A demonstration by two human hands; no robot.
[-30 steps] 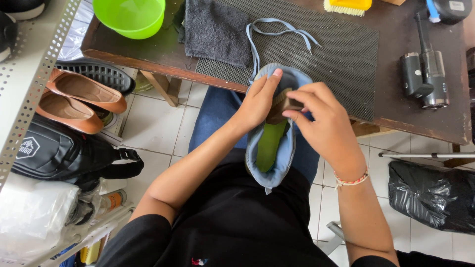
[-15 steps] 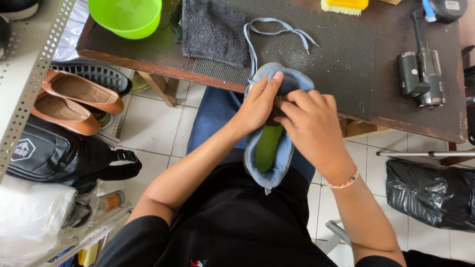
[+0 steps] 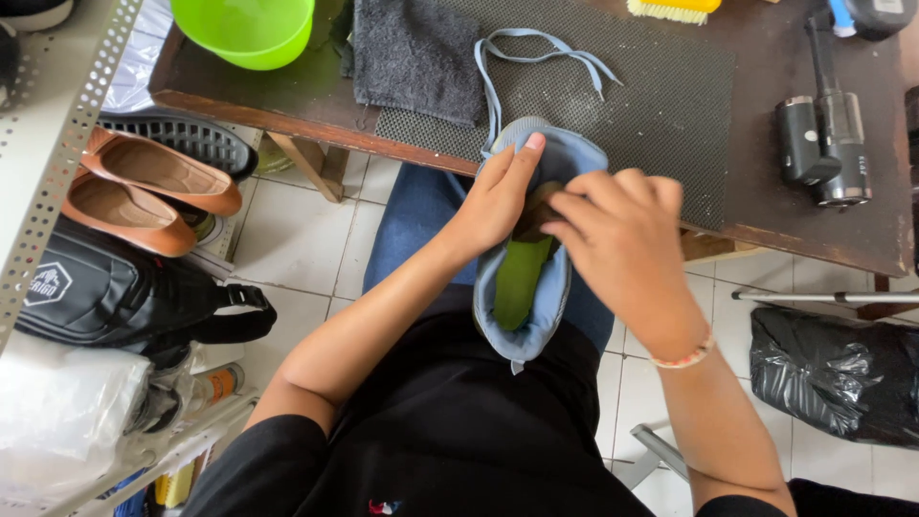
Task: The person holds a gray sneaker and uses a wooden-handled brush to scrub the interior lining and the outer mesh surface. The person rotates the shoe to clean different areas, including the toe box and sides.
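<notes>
Head view: hands [image 3: 565, 211] in blue shoe [image 3: 550, 306]

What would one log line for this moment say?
left hand: holds light blue shoe by its side | right hand: fingers at shoe opening | green insole: inside shoe | blue laces: on table mat

Pale blue shoe [image 3: 550, 297] rests on the lap, opening up; green insole [image 3: 518, 283] inside.

Looks like a small shoe-cleaning workshop: scrub brush [image 3: 670, 10] and green basin [image 3: 251, 29] on a worn wooden bench [image 3: 795, 230], shoes [image 3: 158, 172] racked alongside.
</notes>
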